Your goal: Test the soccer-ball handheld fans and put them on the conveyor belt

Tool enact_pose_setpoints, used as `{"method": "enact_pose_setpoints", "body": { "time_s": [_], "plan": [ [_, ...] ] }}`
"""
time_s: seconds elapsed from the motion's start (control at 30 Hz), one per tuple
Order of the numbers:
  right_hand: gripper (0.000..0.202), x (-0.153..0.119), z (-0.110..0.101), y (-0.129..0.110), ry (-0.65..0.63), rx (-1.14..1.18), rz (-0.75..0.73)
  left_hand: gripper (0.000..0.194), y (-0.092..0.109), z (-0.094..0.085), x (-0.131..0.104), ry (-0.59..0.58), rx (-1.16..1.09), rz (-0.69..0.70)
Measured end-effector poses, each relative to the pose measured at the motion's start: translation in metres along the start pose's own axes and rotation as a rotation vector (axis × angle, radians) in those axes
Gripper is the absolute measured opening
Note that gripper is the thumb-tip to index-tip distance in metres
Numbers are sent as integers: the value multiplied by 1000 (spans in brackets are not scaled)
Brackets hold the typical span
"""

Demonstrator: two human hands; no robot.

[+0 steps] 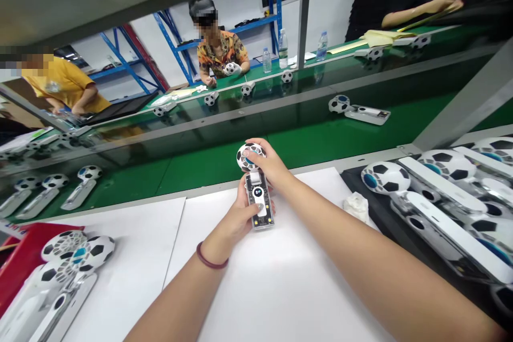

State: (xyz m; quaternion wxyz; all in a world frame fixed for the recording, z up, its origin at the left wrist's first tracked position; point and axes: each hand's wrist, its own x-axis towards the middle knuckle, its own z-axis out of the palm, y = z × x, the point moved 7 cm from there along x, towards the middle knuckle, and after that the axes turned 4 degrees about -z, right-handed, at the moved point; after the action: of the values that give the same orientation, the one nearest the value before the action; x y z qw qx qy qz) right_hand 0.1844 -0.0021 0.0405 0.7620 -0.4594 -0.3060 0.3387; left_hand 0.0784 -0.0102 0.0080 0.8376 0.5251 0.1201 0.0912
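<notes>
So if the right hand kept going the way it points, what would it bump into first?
The right hand already touches the fan's soccer-ball head. Past that, probably the metal rail, then the green belt; depth is unclear.

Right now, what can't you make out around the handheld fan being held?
Head view only:
- Fan back and lower handle: hidden by the left hand.
- Football-patterned head's far side: covered by the right hand.
- Lit screen: too small to read.
- Left-side fan pile: cut off by the frame edge.
</notes>
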Motion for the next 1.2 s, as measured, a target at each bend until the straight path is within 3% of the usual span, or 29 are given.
{"method": "enact_pose_setpoints", "body": {
  "time_s": [1.2],
  "plan": [
    [40,-1,-1,-2,27,6,-38,70,-1,-1,-1,-4,-11,4]
  ]
}}
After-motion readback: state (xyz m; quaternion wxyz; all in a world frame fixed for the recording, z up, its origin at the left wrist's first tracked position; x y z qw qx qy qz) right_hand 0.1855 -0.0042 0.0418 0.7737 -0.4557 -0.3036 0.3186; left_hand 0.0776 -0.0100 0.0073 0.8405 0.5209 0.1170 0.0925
